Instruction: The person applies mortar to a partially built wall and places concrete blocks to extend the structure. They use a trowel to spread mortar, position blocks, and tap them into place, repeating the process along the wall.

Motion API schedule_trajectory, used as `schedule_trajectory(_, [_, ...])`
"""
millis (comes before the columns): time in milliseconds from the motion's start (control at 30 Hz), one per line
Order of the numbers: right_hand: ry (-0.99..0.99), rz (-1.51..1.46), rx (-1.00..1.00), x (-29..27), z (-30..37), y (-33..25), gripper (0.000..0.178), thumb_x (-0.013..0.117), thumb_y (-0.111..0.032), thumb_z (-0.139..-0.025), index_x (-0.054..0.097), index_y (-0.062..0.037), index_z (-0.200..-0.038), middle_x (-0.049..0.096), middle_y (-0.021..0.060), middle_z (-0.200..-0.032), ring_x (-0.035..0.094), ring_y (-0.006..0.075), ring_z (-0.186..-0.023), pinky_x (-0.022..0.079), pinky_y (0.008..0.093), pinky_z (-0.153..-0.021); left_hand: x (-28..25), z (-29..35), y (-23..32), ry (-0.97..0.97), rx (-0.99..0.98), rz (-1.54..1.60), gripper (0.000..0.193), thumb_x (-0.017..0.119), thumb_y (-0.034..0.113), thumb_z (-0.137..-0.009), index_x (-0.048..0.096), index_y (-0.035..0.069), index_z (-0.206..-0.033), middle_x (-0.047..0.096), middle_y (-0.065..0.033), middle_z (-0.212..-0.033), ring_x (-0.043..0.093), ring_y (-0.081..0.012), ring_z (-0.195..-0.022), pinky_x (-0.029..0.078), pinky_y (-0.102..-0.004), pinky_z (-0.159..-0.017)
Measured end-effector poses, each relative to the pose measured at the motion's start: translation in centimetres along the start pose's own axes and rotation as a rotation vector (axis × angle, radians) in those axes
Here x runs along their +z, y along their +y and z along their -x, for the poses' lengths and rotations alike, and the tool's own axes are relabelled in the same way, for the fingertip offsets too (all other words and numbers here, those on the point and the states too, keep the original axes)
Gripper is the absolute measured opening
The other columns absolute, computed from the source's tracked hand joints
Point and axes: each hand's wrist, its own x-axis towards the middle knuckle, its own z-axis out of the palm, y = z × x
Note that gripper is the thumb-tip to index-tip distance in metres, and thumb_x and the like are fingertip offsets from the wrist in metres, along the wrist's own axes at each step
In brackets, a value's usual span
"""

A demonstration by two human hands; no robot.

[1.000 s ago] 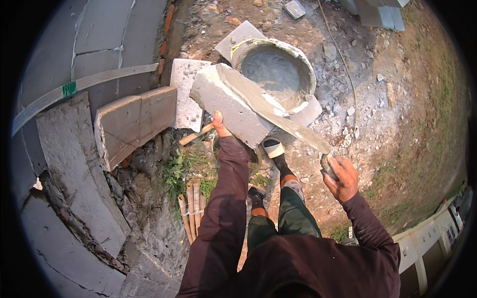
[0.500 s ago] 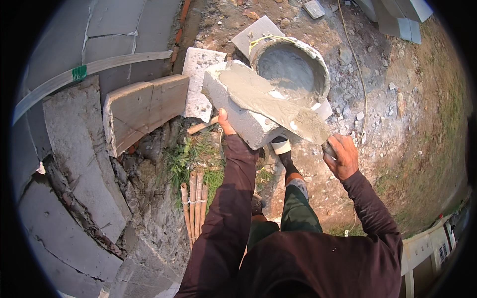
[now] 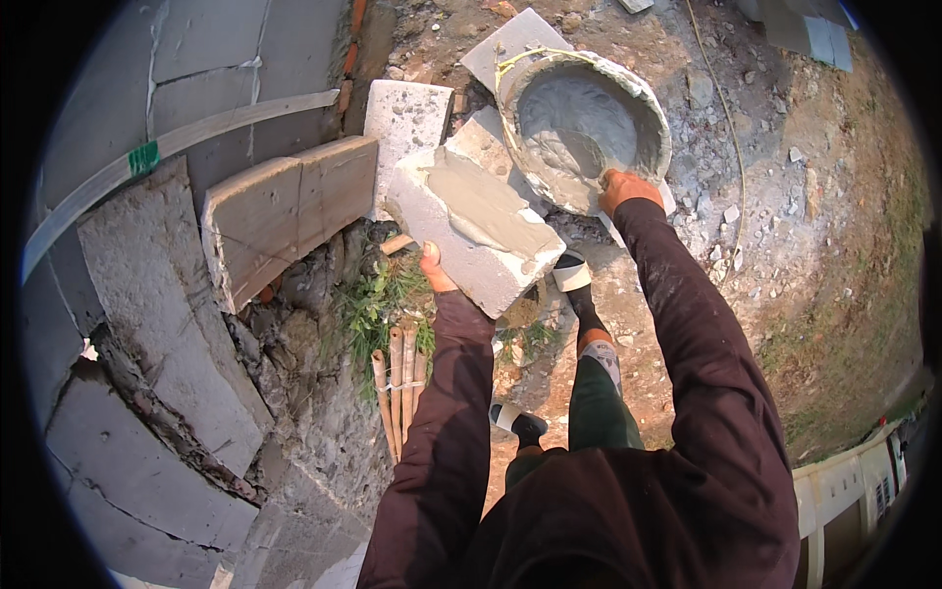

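Block sits centre, propped on your left hand, which grips its near edge from below. Top face already carries a grey mortar smear, patchy, left end still bare. Your right hand is closed on a tool dipped in the mortar pan, far right. Coating judged partly done; laying on the wall, left, not yet done

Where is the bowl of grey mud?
The basin sits on the ground at the top middle of the head view, just beyond the block, with the right hand at its near rim.
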Motion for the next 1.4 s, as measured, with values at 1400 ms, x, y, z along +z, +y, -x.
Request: schedule_trajectory(1400, [0.502, -0.418, -0.477, -1.3, 24.4, 3.4, 0.053, 0.07, -0.004, -0.059, 0.048, -0.0064, -0.107, 0.052, 0.0148, -0.094, 0.056, 0.0321, -0.077, 0.047, 0.0359, -0.063, 1.4, 5.2, 5.0, -0.087, -0.015, 0.23, 0.075, 0.049, 0.055, -0.078, 0.029, 0.008, -0.132, 0.043, -0.014, -0.125, 0.048, -0.0304, -0.109, 0.042, -0.044, -0.09])
